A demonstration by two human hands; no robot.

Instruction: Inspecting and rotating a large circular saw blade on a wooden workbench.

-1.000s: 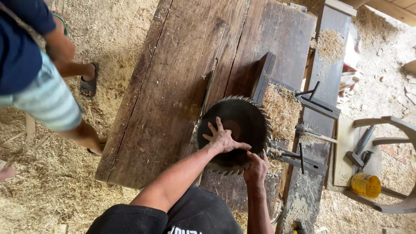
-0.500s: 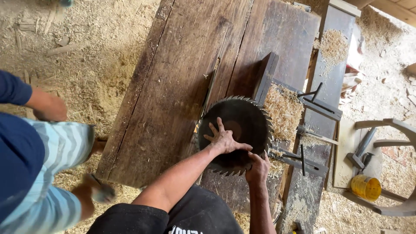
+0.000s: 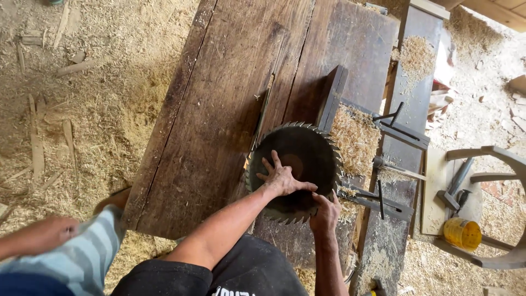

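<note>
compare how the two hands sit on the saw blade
The left hand lies flat with fingers spread on the face of the saw blade; the right hand is curled at the blade's near toothed edge. The left hand is nearer the blade's centre, the right at its rim. Both are bare and touch the blade.

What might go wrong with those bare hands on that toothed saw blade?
The left hand lies flat on the saw blade and the right hand grips its toothed edge: a slip may cut fingers. Sawdust beside it could make things slippery. Another person's leg is close by and could bump the bench.
</note>
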